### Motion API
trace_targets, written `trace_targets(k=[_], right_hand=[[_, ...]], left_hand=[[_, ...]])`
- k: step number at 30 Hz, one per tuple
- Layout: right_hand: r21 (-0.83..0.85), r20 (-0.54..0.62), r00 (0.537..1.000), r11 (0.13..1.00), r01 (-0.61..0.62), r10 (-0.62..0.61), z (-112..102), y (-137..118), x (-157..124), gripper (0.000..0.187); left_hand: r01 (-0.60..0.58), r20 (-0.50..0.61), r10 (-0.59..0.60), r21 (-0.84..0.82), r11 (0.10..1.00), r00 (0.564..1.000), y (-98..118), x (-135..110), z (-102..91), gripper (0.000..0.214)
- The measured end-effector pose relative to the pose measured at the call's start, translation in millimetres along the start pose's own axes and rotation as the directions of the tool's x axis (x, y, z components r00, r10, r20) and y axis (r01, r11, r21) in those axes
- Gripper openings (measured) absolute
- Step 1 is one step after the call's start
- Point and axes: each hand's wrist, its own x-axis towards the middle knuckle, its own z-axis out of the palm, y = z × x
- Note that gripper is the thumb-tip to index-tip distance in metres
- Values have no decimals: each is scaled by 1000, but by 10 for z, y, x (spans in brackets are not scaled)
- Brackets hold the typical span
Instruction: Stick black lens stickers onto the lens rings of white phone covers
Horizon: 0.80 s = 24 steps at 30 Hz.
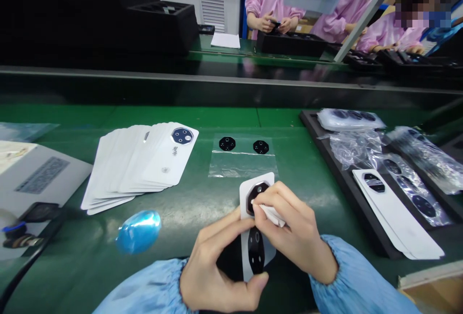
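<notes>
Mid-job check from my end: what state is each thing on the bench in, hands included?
Left hand: gripping a white panel.
Right hand: pinching a white wad against the panel's dark lens area.
Panel stack: fanned out, lying flat.
Clear sheet: flat, bearing two black discs.
Blue film: loose, glossy.
Black tray: loaded with plastic-wrapped parts.

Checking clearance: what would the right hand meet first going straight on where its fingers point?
The right hand would meet the upper dark plate on the white card first; its pinched white cloth seems to touch it, though depth is unclear.
</notes>
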Motion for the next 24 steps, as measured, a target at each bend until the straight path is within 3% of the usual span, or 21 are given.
trace_targets(k=[8,16,24], right_hand=[[103,-134,990,994,-33,47,92,-17,-21,17],[156,-29,999,987,-29,34,7,-3,35,22],[114,-67,997,993,-38,46,44,-14,10,21]], left_hand=[[-37,-28,37,18,999,999,49,16,-15,58],[-8,9,8,-46,999,1000,49,36,-23,58],[-6,-3,6,6,1000,1000,38,-4,-25,60]])
